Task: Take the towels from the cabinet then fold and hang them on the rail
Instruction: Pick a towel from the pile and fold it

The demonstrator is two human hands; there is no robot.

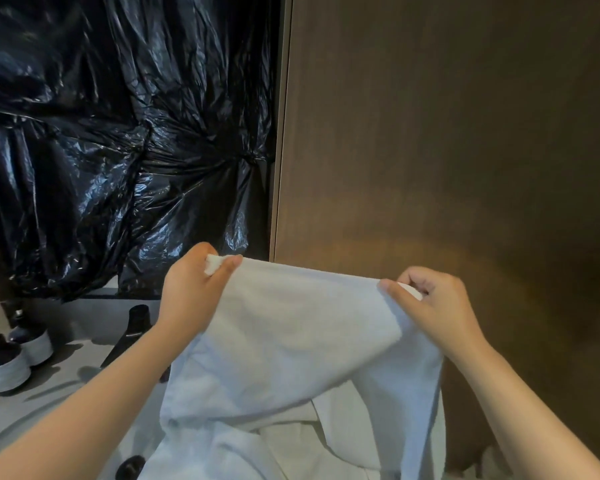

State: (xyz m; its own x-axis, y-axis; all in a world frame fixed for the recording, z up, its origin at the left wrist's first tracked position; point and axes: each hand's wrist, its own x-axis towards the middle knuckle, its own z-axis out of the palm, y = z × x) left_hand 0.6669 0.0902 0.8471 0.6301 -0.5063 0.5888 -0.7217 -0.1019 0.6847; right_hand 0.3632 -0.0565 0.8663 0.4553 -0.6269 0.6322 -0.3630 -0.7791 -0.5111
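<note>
One white towel [291, 341] is held up in mid-air at scene centre, in front of a brown wood panel [447, 133]. Its top edge is stretched roughly level between the two hands, which are well apart. The left hand [191, 292] pinches the top left corner, thumb on the near face and fingers curled behind. The right hand [437, 306] pinches the top right corner the same way. The lower cloth hangs in loose folds down to the near edge of view; the bottom hem is not visible.

Left of the towel is a grey tabletop [77, 327]. On it stand a nearer pump bottle [4, 365] and a farther pump bottle [32, 339], both dark with white labels, just beside each other. A black tapered object [132, 334] sits beside the left forearm; I cannot tell what it is. Far left, crumpled glossy black plastic sheeting [118, 133] hangs above the tabletop.
</note>
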